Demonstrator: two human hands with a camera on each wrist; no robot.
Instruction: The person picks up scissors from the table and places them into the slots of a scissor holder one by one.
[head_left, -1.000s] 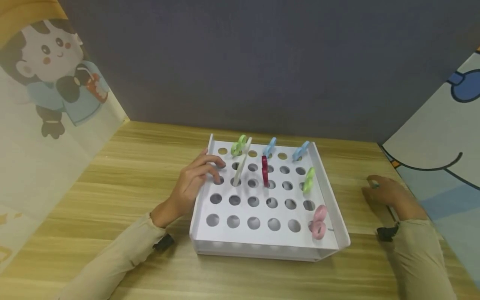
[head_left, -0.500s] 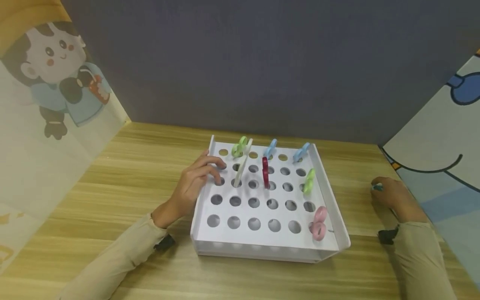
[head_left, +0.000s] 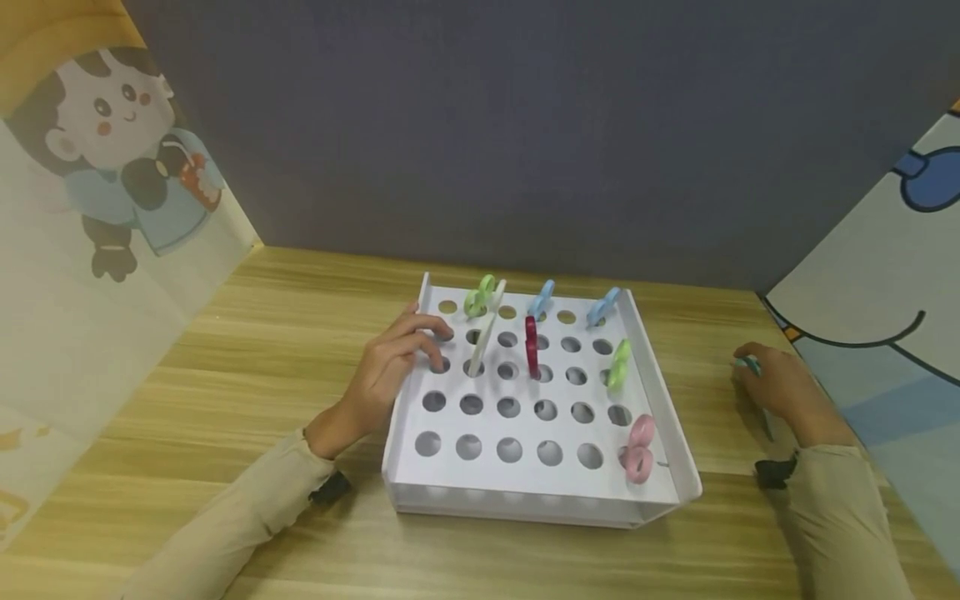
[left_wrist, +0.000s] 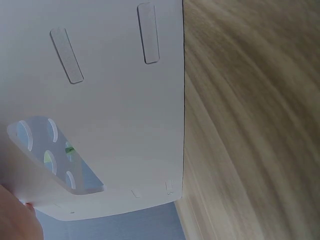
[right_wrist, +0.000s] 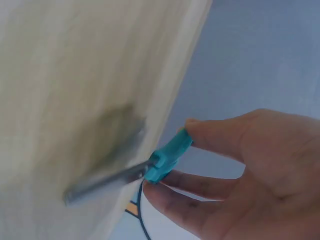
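A white rack (head_left: 491,425) with rows of round holes stands on the table. My left hand (head_left: 382,371) holds its left side, fingers bent over the wall with tips at the holes. In the left wrist view, part of that hand (left_wrist: 17,220) shows against the outer side panel. To the right of the rack, my right hand (head_left: 787,392) pinches teal-handled scissors (right_wrist: 167,157) between thumb and fingers. Their metal blades point down, close over the tabletop. Scissors stand handles up in the rack: pink (head_left: 639,450), red (head_left: 532,346), white (head_left: 486,329), and several green and blue ones.
The wood-grain table (head_left: 285,333) runs back to a dark grey panel (head_left: 510,142). Side walls with cartoon prints (head_left: 120,158) stand left and right. The rack's right wall (head_left: 663,400) rises between its holes and my right hand.
My right hand first hovers low at the table, then shows the teal scissors handle between its fingers, with the blades now visible beneath. The left hand stays on the rack.
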